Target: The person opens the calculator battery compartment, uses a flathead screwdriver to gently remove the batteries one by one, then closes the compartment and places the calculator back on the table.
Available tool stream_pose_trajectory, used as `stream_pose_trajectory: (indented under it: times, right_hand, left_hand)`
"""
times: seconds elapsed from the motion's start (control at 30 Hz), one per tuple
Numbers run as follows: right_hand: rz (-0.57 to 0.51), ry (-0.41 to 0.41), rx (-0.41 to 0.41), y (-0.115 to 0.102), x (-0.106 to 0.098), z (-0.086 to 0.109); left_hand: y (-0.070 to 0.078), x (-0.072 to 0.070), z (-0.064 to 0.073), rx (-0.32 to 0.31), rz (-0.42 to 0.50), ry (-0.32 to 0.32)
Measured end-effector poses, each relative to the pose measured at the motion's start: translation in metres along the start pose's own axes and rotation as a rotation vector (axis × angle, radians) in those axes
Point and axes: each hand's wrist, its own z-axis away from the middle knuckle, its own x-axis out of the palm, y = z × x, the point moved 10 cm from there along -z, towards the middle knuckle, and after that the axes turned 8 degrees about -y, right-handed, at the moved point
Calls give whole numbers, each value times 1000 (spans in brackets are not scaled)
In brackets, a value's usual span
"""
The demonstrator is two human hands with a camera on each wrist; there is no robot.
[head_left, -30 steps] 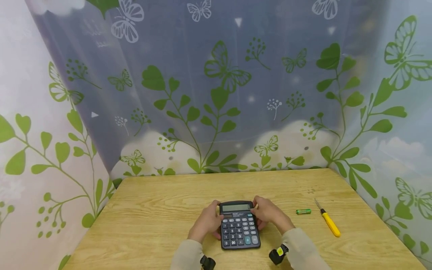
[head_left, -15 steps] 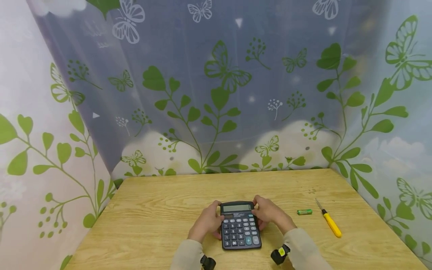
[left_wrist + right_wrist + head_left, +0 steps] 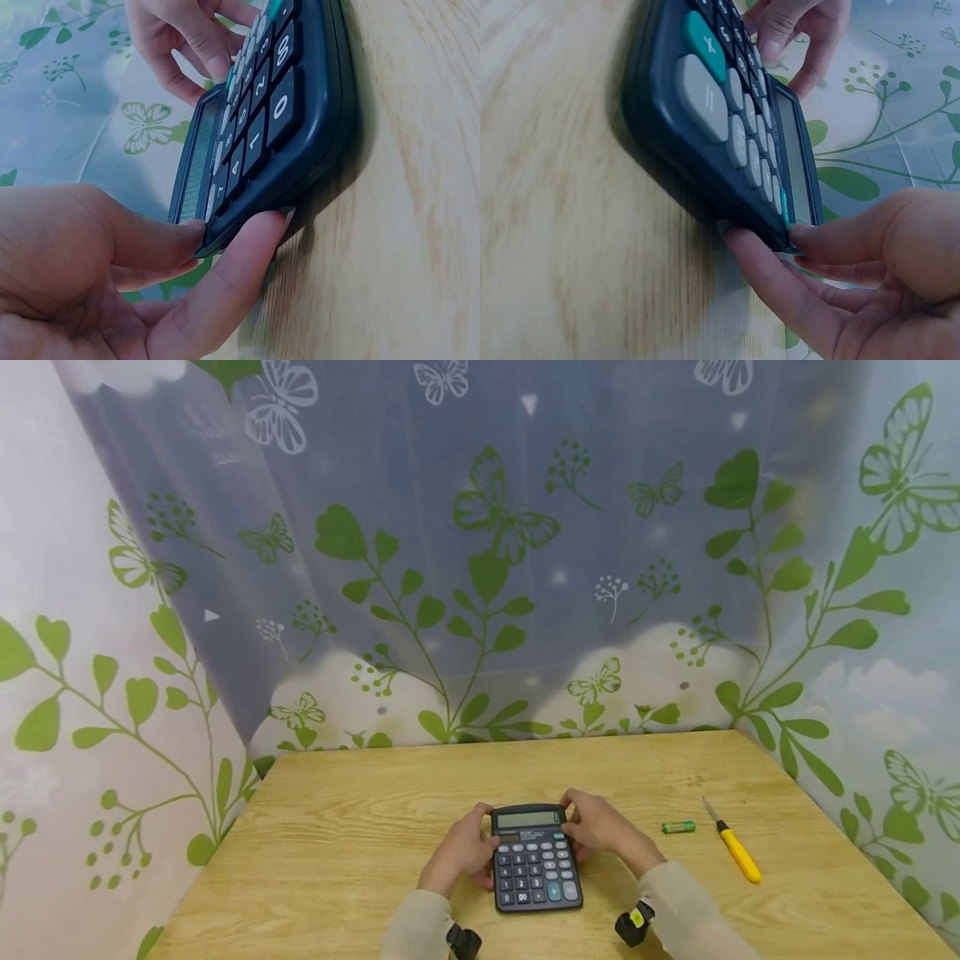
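A dark grey calculator (image 3: 534, 857) with grey keys lies on the wooden table (image 3: 337, 827), display at its far end. My left hand (image 3: 463, 852) grips its left edge near the display. The left wrist view shows the thumb on top and a finger under the calculator (image 3: 270, 120) edge. My right hand (image 3: 600, 828) grips the right edge the same way. In the right wrist view the right hand's fingers (image 3: 780, 277) pinch the calculator (image 3: 720, 127) at its display end. The far end looks slightly lifted off the table.
A small green battery (image 3: 678, 827) lies on the table right of the calculator. A yellow-handled screwdriver (image 3: 733, 848) lies further right. A leaf-and-butterfly printed curtain (image 3: 480, 568) closes off the table's back and sides.
Both hands and the calculator have shifted very slightly to the right and away. The grip is unchanged. Battery and screwdriver have not moved.
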Motion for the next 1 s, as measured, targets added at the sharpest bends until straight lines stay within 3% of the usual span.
stream_pose_trajectory:
  times: [1.0]
  right_hand:
    - [56, 29, -28, -8, 1, 2]
  left_hand:
    - [-1, -2, 1, 7, 11, 4]
